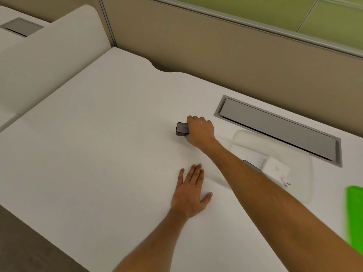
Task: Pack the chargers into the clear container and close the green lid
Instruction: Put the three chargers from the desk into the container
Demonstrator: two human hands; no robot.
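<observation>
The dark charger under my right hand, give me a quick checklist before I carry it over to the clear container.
1. Right hand closed on the dark charger: ok, fingers wrap its near end.
2. Charger lifted off the desk: cannot tell.
3. Clear container open: ok, no lid on it.
4. Room inside: ok, the white charger and a dark item leave bare floor.
5. Green lid out of the path: ok, at the right edge.
6. Left hand clear: ok, flat on the desk.
</observation>
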